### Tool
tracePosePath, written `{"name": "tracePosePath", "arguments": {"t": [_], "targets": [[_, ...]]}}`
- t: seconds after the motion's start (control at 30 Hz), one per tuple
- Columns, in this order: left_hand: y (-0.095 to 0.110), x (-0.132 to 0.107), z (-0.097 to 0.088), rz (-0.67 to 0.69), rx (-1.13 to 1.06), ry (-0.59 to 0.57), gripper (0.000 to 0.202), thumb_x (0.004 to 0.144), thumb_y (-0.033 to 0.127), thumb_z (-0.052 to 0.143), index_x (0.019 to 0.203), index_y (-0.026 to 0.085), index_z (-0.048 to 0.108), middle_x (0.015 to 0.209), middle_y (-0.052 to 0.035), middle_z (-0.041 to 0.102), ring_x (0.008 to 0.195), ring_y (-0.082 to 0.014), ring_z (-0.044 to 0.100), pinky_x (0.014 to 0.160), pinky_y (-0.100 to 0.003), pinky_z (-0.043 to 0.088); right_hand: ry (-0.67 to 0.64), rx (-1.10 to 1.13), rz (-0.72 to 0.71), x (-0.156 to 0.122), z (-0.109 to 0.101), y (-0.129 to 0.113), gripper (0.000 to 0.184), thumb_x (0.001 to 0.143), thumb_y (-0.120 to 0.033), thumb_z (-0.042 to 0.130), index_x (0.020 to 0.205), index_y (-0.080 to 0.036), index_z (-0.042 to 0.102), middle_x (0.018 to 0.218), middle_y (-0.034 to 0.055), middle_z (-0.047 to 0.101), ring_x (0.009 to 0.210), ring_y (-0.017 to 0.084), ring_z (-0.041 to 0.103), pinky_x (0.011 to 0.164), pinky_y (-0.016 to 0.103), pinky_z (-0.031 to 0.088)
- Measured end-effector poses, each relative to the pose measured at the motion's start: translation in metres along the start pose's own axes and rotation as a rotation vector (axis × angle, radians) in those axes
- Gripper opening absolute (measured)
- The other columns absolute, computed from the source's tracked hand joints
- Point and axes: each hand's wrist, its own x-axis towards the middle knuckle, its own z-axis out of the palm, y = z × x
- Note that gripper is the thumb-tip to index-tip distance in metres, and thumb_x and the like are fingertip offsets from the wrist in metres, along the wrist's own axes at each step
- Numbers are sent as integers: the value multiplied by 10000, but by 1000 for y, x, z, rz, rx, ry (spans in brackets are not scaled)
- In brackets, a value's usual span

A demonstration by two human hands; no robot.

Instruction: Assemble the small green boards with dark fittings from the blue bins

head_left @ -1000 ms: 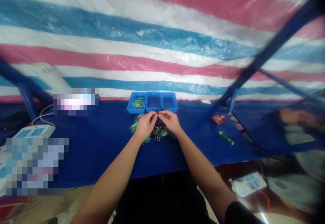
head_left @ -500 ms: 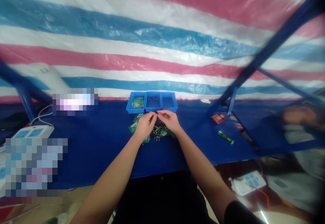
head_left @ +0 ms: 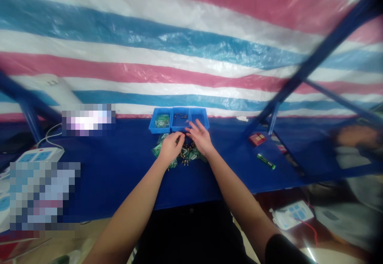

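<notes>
So, L hand [head_left: 170, 148] is curled shut over the pile, fingertips pinched toward the thumb; can't tell if it's gripping anything, too small to see. R hand [head_left: 200, 137] is open, fingers spread, just in front of the right bin [head_left: 207, 123] and partly over it. Between & under both hands lies a pile of small dark metal parts [head_left: 187, 155] mixed w/ green circuit strips [head_left: 158, 150], on a navy surface [head_left: 119, 176]. Left bin [head_left: 154, 130] holds green strips, middle bin [head_left: 179, 130] holds a few small dark parts; all 3 are blue plastic, side by side. Farther right on the surface: a red box [head_left: 257, 139] & a green stick [head_left: 265, 161]. Far right, a co-worker's hand [head_left: 354, 136] shows blurred, well apart. Striped tarp [head_left: 191, 56] hangs behind.
</notes>
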Motion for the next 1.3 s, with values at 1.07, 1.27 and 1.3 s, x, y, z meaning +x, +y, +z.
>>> {"name": "tracePosePath", "arguments": {"t": [1.07, 1.27, 1.3], "targets": [[-4, 0, 3, 10, 19, -22, 274, 946, 377, 428, 901, 211, 641, 819, -40, 686, 724, -174, 628, 682, -285, 466, -159, -1441, -287, -3, -16, 3, 149, 881, -238, 550, 862, -199, 693, 951, 77, 666, 908, 245, 529, 786, 352, 388], [-6, 1, 4, -30, -40, 0, 273, 915, 380, 496, 1115, 229, 606, 846, -22, 698, 761, -177, 657, 697, -281, 493, -165, -1097, -345, -6, -12, -8, 196, 941, -232, 454, 977, -209, 646, 957, 53, 683, 884, 203, 569, 842, 327, 424], [-6, 1, 5, -36, -45, 5, 285, 911, 380, 504, 1133, 229, 600, 845, -21, 699, 768, -177, 660, 704, -281, 497, -165, -1035, -351, -7, -12, -10, 197, 943, -249, 456, 987, -213, 645, 972, 52, 683, 897, 199, 576, 845, 320, 432]]}}
